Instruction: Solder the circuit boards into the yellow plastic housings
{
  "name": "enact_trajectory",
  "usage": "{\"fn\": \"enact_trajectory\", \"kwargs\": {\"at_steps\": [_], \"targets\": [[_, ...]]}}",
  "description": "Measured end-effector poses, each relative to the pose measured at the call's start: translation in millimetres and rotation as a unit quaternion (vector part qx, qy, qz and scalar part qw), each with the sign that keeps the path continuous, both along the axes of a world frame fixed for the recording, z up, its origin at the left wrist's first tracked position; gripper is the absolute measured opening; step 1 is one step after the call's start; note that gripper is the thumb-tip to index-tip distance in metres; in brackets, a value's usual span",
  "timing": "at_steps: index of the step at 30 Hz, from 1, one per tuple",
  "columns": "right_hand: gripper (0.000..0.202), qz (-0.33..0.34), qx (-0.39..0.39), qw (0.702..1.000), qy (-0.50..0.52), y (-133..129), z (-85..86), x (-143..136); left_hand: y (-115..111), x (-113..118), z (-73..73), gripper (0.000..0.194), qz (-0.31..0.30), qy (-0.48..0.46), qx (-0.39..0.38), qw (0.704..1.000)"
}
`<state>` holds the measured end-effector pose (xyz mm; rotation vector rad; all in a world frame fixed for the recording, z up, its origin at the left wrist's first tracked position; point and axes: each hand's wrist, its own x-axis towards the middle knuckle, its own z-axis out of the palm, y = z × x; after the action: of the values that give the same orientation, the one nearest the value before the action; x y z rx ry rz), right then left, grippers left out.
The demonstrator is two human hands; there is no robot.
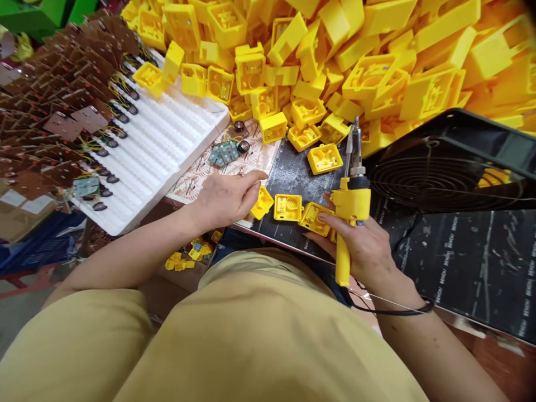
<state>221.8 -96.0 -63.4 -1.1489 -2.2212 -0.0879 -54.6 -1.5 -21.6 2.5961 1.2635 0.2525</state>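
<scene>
Beyond my right hand (368,245), gripping soldering gun (350,204) and yellow casing (311,216), I should point the tip (356,142) clear; left hand (224,195), hold unclear.

I worked in bright, diffuse light; pale glare marked the glossy black surface (288,167) before me, the white ribbed foam slab (161,145) shone, and yellow plastic box-shaped casings (446,28) stretched and softened toward the upper right edge.

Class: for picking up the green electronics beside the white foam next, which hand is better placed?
Probably the left hand: it is nearer the green electronics and holds no tool, while the right hand grips the yellow tool.
</scene>
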Motion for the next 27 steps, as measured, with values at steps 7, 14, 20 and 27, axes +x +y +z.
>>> {"fn": "enact_trajectory", "kwargs": {"at_steps": [7,14,20,27], "targets": [[0.053,0.002,-0.02,1.0,-0.002,-1.4,1.2,6.0,7.3,-16.3,6.6,0.051,-0.138,-0.014,0.062,0.988],[0.056,0.006,-0.017,1.0,-0.012,8.2,2.6,19.3,3.2,-5.1,-4.0,0.047,-0.199,0.007,0.01,0.98],[0.068,-0.008,-0.023,0.999,-0.03,-1.4,11.1,29.9,10.4,1.3,6.5,0.06,-0.167,-0.035,0.033,0.985],[0.077,-0.094,0.068,0.993,-0.015,-16.9,22.2,25.0,64.3,-16.9,26.5,0.041,0.023,0.049,0.103,0.993]]}}
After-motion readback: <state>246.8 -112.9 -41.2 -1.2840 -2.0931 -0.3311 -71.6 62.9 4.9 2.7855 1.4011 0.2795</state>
